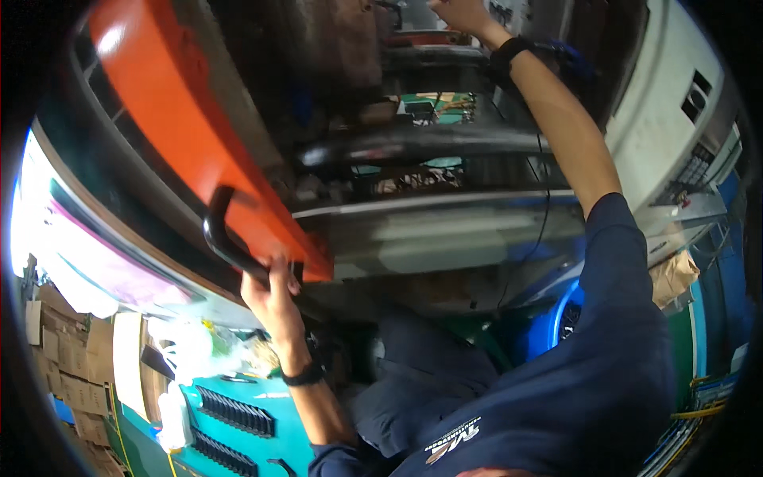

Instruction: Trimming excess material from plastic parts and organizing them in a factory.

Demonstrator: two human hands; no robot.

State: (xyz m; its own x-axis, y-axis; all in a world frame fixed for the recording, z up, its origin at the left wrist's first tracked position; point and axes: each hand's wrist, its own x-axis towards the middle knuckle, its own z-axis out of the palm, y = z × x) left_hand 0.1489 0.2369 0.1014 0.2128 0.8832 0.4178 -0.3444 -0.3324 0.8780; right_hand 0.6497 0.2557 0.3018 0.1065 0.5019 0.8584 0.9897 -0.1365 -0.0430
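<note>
My left hand [274, 298] is closed around the lower end of a bent black door handle [218, 230]. That handle is fixed to an orange machine door [191, 119], which stands at the left of the machine's opening. Stretched far forward into the machine, my right hand [465, 14] is at the upper edge of the picture, near dark metal parts. Its fingers are partly cut off there, so their grip is hidden. Thick shiny metal bars [429, 147] cross the opening below my right hand, and a thin black cable [544, 215] hangs beside them.
At lower left, a turquoise table [254, 389] carries rows of black ribbed parts [234, 411] and clear plastic bags [195, 350]. Cardboard boxes [83, 397] stack beyond it. A blue bin [548, 326] stands below the machine. A pale machine panel with keys [695, 167] is at right.
</note>
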